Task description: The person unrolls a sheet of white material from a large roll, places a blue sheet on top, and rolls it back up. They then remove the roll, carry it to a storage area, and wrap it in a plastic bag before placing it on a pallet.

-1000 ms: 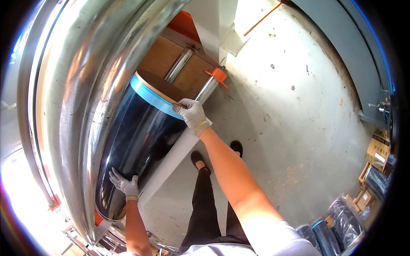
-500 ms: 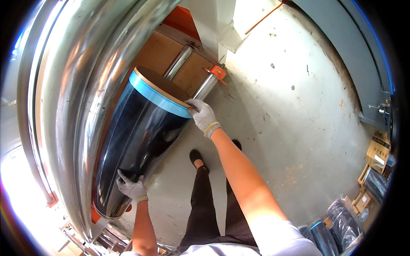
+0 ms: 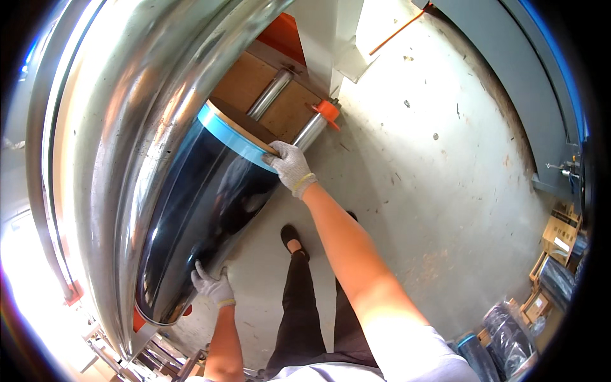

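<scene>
A big roll of glossy dark film [image 3: 197,216] with a blue band and brown core end lies slanted in front of me, beside large shiny steel rollers [image 3: 121,127]. My right hand [image 3: 289,167], in a grey knit glove, grips the roll's far end at the blue edge. Gloved the same way, my left hand [image 3: 213,286] presses under the roll's near end. Both arms reach up from the lower edge.
Two thin steel shafts, one with an orange collar [image 3: 328,109], sit over a brown board [image 3: 267,95] behind the roll. A stained concrete floor [image 3: 433,178] spreads to the right. Wrapped dark rolls [image 3: 509,337] and cardboard boxes [image 3: 560,235] stand at the right edge.
The roll has slid toward me and down, away from the shafts. My right hand has moved right along with its far end; my left hand has dropped lower under the near end.
</scene>
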The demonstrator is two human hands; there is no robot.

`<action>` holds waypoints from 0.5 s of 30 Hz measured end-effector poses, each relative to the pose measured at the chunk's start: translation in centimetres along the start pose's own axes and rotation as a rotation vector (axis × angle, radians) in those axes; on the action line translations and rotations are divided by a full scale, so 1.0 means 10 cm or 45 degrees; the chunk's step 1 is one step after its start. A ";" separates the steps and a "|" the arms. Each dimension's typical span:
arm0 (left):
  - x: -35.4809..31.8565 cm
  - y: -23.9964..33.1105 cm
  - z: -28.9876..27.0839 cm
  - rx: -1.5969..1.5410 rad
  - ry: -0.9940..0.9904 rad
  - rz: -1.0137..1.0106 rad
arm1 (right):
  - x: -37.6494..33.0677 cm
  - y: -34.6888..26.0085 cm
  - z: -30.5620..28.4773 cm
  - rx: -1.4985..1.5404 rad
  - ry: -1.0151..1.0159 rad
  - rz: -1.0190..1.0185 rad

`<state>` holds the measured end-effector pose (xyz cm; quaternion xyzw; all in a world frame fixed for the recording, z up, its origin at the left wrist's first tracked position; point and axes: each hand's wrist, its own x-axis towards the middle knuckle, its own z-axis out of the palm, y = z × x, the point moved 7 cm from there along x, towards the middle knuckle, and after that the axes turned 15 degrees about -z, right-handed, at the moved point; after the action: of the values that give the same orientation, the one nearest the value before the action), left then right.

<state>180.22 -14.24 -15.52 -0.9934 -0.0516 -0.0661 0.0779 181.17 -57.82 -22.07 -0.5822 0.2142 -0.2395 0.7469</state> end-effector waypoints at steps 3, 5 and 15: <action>0.41 0.13 -0.31 -0.178 0.111 0.028 | -0.08 0.29 -0.24 -0.265 -0.018 -0.055; 0.86 0.05 -0.39 -0.247 0.053 0.110 | -0.16 0.37 -0.30 -0.367 -0.041 -0.064; 1.44 0.27 -0.37 -0.033 -0.430 0.317 | -0.39 0.79 -0.67 -1.098 -0.093 0.156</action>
<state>194.23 -16.16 -10.27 -0.9900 0.0600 0.1110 0.0627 174.96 -58.95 -31.08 -0.8352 0.3022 -0.0627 0.4551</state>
